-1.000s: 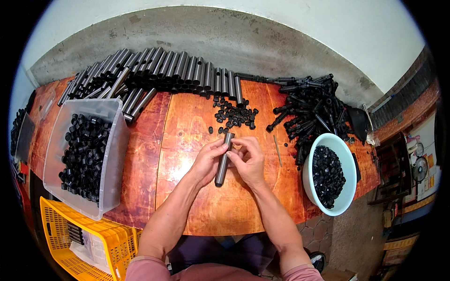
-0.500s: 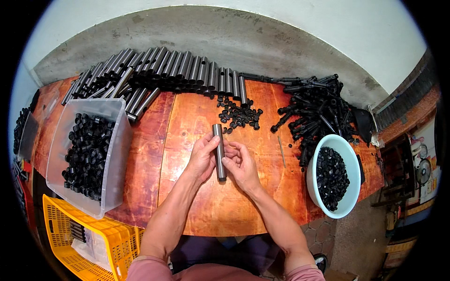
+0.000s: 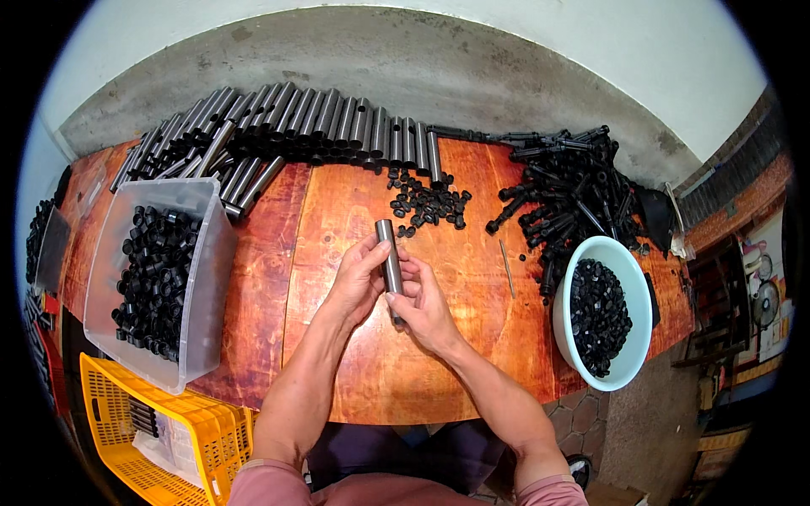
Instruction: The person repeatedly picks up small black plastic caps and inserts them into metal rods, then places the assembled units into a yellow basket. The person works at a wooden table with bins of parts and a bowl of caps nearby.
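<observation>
On the far left, a yellow lattice plastic crate (image 3: 226,443) sits below the edge of the reddish-brown wooden worktop (image 3: 354,384); above it, a translucent plastic tub (image 3: 207,295) holds a heap of short black caps (image 3: 156,282); behind, grey metal tubes (image 3: 283,118) lie stacked against the wall; now centre stage, the left hand (image 3: 356,274) has its grip closed round the upper part of a smooth grey metal tube (image 3: 390,263), and the right hand (image 3: 424,310) has its grip on the lower part, thumb near the end; the tube slants over the worktop, between both hands; for good handling here, I'd want light, even thumb pressure, a steady upper hold and the lower rim left uncovered; rightward, a spill of small black pieces (image 3: 429,204), then a pale blue bowl (image 3: 644,337)
</observation>
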`<state>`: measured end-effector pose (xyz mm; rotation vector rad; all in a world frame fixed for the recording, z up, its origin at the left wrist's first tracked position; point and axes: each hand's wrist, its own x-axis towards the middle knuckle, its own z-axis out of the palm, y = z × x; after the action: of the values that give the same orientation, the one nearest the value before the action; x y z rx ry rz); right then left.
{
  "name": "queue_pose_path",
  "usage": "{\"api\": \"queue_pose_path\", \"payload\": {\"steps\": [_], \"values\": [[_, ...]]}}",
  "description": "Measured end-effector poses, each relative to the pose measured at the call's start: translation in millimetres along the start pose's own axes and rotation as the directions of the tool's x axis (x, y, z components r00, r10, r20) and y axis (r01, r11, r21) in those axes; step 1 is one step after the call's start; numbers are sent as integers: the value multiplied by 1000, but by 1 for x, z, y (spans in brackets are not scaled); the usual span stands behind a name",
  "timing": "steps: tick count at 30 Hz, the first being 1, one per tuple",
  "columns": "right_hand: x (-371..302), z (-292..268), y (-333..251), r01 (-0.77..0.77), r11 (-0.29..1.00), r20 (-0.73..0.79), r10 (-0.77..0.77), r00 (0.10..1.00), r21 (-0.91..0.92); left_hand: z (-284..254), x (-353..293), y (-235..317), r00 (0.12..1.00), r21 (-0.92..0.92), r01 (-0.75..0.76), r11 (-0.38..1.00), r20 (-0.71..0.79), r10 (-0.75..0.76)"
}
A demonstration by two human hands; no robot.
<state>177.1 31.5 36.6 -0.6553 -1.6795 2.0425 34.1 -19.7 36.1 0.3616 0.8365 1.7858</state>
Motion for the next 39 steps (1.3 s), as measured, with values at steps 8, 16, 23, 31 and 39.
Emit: {"api": "queue_pose_path", "payload": {"steps": [8,16,23,31,39], "values": [[2,2,10,117,979,-48,-127,991,-167,-2,-2,-6,993,-14,-115,993,23,115],[1,-2,16,162,973,-79,-177,981,-166,5,-5,-4,994,-9,-105,994,37,105],[0,-2,12,188,937,-71,-218,973,-294,1,-3,-3,995,-24,-64,998,77,65],[0,-2,10,174,938,-51,-198,979,-298,-3,-1,-3,995,-42,-40,998,88,44],[0,0,15,205,931,-21,-221,975,-303,-7,-4,-6,992,-17,-77,997,95,79]]}}
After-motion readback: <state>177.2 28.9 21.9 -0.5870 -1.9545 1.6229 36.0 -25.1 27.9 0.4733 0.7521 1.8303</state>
